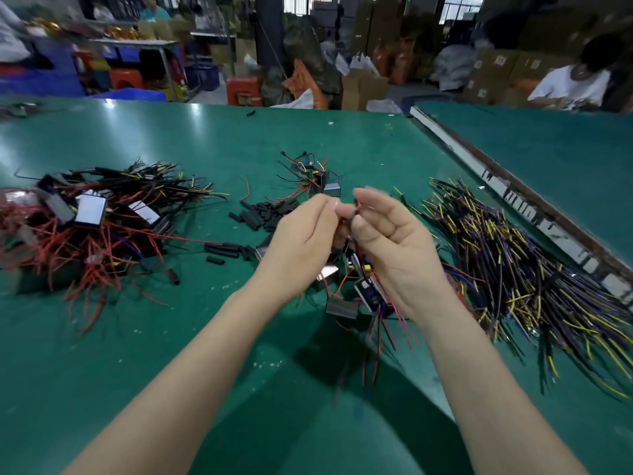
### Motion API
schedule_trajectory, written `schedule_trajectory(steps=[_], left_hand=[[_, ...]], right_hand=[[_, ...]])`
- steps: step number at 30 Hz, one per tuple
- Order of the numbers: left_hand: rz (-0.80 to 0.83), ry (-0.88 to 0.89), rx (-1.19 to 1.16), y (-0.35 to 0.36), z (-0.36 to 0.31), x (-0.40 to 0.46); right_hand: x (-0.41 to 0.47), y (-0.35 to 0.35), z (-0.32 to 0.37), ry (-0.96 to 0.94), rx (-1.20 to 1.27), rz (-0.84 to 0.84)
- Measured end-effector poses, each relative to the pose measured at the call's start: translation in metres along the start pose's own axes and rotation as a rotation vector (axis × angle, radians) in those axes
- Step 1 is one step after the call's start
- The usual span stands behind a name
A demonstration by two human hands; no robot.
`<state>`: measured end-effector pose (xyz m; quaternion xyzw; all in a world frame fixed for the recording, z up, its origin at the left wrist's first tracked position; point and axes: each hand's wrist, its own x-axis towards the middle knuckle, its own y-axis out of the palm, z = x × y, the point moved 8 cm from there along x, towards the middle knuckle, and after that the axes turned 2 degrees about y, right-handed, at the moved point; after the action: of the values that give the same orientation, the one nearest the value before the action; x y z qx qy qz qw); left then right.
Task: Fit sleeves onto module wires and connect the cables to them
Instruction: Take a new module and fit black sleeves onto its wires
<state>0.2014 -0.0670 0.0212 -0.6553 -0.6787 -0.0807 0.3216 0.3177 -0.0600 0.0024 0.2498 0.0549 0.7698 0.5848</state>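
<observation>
Pinching a red module wire (356, 209) between left hand (301, 234) and right hand (394, 241) above the bench (205, 337), likely steadying it for sleeving; loose sleeves (253, 214) lie near.

- The right hand (394, 241) is smeared at its fingertips (368, 193); what they pinch, beyond a thin red wire (356, 209), is too blurred to tell.
- The left hand (305, 241) has its fingertips pressed against the right hand's, so the pinched spot is hidden.
- The modules (346, 289) just below the right hand are partly covered by both wrists.
- The cable pile (520, 272), right of the right hand, is cut off by the right edge.
- The finished pile (85, 228), well left of the right hand, runs off the left edge.
- The person in white (575, 84), far beyond the right hand, is blurred and cut by the edge.
</observation>
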Motion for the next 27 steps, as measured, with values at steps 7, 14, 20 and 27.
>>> schedule_trajectory(steps=[7,14,20,27], left_hand=[[-0.066,-0.094,-0.15,-0.029,-0.001,-0.002],[-0.185,-0.048,-0.275,-0.063,-0.025,0.004],[-0.088,-0.29,-0.506,-0.055,0.009,-0.006],[-0.1,-0.375,-0.628,-0.049,0.037,-0.03]], right_hand=[[0.009,0.025,0.02,-0.091,-0.388,0.011],[0.011,0.073,0.054,-0.274,-0.63,0.202],[0.014,0.073,0.02,-0.138,-0.694,0.18],[0.018,0.013,-0.023,0.044,-0.847,0.051]])
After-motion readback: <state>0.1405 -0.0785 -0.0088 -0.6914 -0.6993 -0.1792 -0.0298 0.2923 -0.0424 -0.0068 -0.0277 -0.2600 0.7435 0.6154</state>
